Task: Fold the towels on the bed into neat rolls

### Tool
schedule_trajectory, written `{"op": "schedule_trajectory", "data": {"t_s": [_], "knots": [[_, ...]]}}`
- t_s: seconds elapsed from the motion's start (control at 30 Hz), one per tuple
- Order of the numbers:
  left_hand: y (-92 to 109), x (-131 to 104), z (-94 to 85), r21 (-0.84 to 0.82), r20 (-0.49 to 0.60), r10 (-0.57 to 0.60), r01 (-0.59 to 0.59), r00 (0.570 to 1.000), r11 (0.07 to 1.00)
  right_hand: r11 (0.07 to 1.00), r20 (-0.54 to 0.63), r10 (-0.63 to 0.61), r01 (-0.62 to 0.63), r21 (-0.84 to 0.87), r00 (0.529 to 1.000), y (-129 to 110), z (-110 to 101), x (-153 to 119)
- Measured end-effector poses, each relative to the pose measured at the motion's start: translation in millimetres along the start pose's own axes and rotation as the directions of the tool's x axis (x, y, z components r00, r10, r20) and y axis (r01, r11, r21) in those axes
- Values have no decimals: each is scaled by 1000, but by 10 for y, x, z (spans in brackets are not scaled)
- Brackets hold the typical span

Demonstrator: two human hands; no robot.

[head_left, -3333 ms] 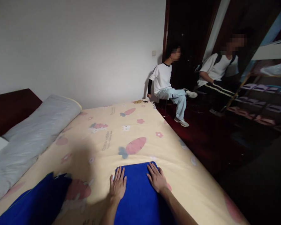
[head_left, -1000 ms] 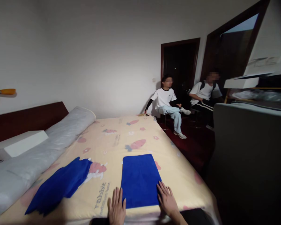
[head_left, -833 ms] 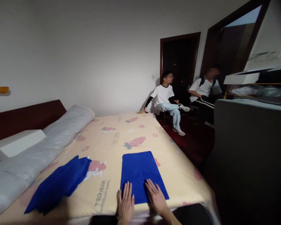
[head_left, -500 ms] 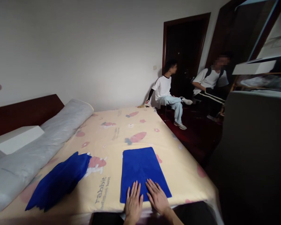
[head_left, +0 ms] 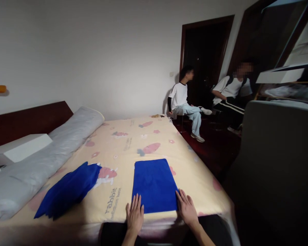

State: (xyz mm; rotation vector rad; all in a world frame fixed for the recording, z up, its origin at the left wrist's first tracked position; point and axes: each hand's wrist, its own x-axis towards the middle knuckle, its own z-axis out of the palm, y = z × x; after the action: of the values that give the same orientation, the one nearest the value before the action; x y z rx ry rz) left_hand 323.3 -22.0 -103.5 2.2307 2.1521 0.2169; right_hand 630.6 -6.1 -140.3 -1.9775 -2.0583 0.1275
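Note:
A flat blue cloth [head_left: 154,182], folded into a rectangle, lies near the front edge of the bed. My left hand [head_left: 135,214] rests at its lower left corner, fingers stretched out and touching the cloth. Over at the lower right side, my right hand [head_left: 187,207] lies flat with spread fingers along the cloth's edge. Neither hand grips anything. To the left sits a crumpled heap of blue cloth [head_left: 70,191], apart from both hands.
Beneath it all is a bed with a yellow patterned sheet [head_left: 128,150]. A grey rolled mattress [head_left: 48,153] and a white box [head_left: 23,148] lie at left. Two people [head_left: 181,97] sit beyond the bed. A dark panel [head_left: 279,164] stands at right.
My hands have moved apart, from on top of the folded cloth out to its left and right lower edges. The seated person nearest the bed has drawn an arm in.

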Motion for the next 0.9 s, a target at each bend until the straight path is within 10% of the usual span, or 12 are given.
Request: {"op": "schedule_trajectory", "data": {"t_s": [0.37, 0.67, 0.77, 0.9], "knots": [[679, 181, -27, -178, 61, 183, -170, 981, 969, 927, 134, -338, 304, 221, 932, -1038, -170, 236], [-417, 142, -10, -113, -226, -210, 189, 951, 975, 998, 23, 16, -17, 63, 1000, -172, -130, 244], [-170, 230, -24, -127, -349, -218, 185, 911, 975, 996, -7, -31, 31, 80, 1000, -379, -119, 302], [442, 370, 46, -81, -220, 116, -137, 969, 987, 938, 32, -301, 291, 188, 953, -886, -87, 402]]}}
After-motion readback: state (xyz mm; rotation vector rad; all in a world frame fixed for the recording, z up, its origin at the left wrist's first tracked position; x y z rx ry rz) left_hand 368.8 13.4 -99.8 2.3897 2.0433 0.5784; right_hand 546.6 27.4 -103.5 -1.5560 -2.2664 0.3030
